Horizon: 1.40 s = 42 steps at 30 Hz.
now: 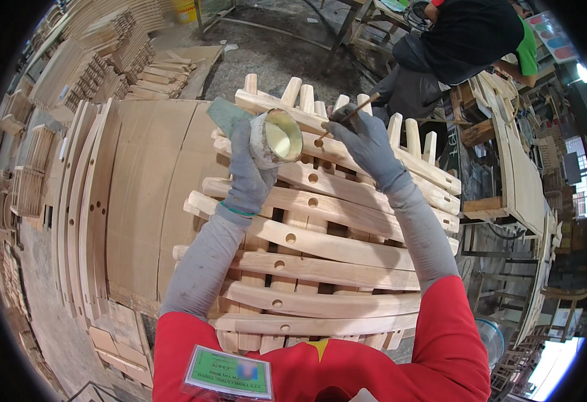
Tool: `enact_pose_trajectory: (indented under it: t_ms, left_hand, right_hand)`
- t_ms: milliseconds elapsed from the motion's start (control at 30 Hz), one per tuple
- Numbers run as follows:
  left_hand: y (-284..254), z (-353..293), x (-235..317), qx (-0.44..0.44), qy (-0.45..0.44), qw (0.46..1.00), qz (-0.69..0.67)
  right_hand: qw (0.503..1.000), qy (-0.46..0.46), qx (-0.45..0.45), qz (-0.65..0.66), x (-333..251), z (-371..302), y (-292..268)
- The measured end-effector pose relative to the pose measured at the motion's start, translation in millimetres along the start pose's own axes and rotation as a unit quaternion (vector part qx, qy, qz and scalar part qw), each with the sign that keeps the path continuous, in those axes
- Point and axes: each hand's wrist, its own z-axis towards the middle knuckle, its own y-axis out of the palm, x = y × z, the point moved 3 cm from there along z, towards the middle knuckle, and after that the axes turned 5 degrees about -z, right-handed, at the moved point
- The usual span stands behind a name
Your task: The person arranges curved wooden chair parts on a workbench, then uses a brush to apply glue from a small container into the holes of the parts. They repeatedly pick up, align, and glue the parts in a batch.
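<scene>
My gloved left hand (248, 171) is wrapped around a small tin can (268, 151), tilted so that its mouth shows. Inside lies a creamy pale-yellow substance (279, 143). A flat grey-green piece (227, 115) sticks out beyond the left fingers; what it is made of I cannot tell. In my gloved right hand (368, 144) is a thin wooden stick (366, 103), pinched between closed fingers. Its lower end points down at a round hole (319, 143) in one curved wooden slat (343, 155). Whether the tip touches the hole I cannot tell.
Several curved slats with holes (333, 248) lie side by side across crosswise wooden pieces. Left of them is a cardboard sheet (149, 181), with more long slats (82, 208) along its edge. Wood stacks (105, 53) stand far left. Another person (467, 43) works at the far right.
</scene>
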Motion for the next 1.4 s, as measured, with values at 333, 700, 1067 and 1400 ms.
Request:
enact_pose_trajectory:
  t_ms: [333,700,1067,1400]
  left_hand:
    - [5.8,-4.3,3.2,-0.027,0.001,0.999,0.021]
    - [8.1,-3.5,3.3,-0.021,0.012,1.0,0.004]
    - [3.8,-4.5,1.7,-0.003,0.007,1.0,-0.001]
    - [4.5,-0.5,-4.4,0.003,-0.017,1.0,-0.024]
  right_hand:
    - [0.929,0.089,0.024,0.358,-43.5,-13.5,-2.2]
    - [0.686,0.276,0.031,0.673,6.5,-16.5,32.4]
    - [0.814,0.167,0.148,0.537,19.1,5.3,-5.0]
    - [0.993,-0.037,0.102,0.049,51.4,26.5,4.9]
